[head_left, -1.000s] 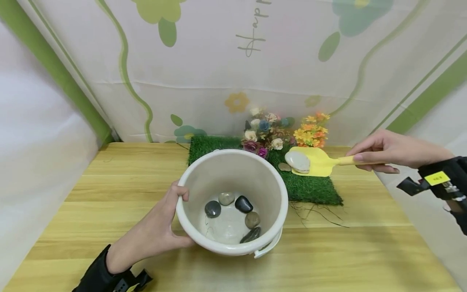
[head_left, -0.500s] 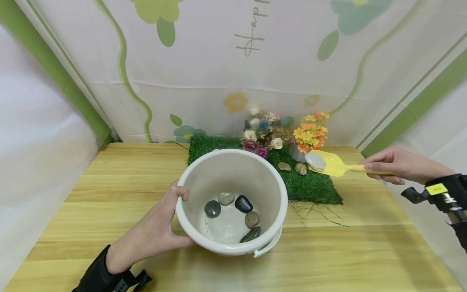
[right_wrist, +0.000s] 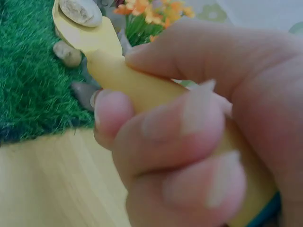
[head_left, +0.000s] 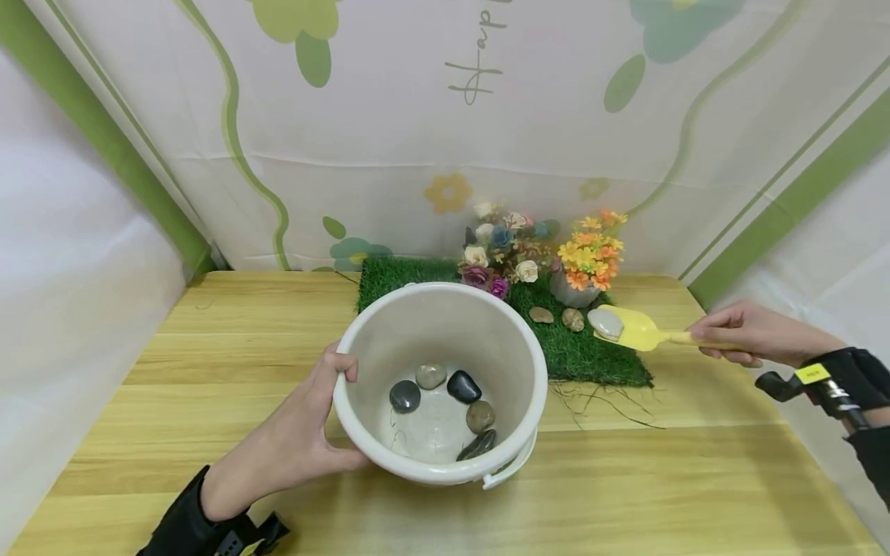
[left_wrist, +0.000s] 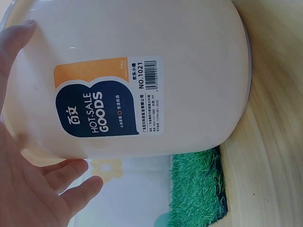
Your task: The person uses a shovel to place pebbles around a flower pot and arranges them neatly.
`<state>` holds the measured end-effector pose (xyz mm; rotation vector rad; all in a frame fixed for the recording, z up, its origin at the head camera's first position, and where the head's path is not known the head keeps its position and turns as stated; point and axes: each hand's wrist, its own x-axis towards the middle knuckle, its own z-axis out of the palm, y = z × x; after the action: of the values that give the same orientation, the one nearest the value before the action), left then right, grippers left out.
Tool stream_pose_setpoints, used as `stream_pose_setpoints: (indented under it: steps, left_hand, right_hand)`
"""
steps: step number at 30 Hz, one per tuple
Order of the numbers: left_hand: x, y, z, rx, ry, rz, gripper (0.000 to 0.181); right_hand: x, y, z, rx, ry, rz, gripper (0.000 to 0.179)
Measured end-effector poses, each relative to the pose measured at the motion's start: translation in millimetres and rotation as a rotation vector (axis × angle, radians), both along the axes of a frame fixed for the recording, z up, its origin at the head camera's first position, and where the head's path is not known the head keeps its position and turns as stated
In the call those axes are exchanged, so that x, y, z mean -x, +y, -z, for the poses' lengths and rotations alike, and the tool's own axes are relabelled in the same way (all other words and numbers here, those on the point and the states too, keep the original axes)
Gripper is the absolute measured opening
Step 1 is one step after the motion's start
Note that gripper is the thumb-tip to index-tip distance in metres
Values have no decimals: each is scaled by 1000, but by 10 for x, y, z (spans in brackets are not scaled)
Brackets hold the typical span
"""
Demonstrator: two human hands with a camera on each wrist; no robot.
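A white bucket (head_left: 445,328) stands in the middle of the table, with several stones on its bottom, among them a glossy black stone (head_left: 463,387). My left hand (head_left: 299,440) grips its rim on the left side, fingertips hooked over the edge and thumb against the outer wall. Out to the right, my right hand (head_left: 758,336) holds a yellow toy shovel (head_left: 640,332) by the handle. A smooth white stone (head_left: 606,323) lies on the blade, over the right part of the turf. In the right wrist view, fingers and thumb wrap the shovel's handle (right_wrist: 142,87).
Behind the bucket lies an artificial turf mat (head_left: 584,359) with a brown stone (head_left: 541,315) and a speckled stone (head_left: 573,320). Orange flowers in a grey pot (head_left: 574,291) and a mixed bouquet (head_left: 502,251) stand on it. A printed curtain (head_left: 375,139) hangs behind the table.
My right hand has moved the shovel and the white stone rightward and slightly nearer, uncovering the speckled stone and the grey pot. My left hand and the bucket stay put.
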<state>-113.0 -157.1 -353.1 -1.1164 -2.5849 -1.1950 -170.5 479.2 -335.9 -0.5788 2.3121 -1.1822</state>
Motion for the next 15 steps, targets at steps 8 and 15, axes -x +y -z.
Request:
stream_pose_setpoints:
  steps: [8,15]
  left_hand:
    - [1,13,1,-29,25,-2,74]
    - [2,11,0,-21,15,-4,74]
  right_hand:
    - [-1,23,140,-59,4,38,25]
    - [-1,13,223,-111,-17,62,25]
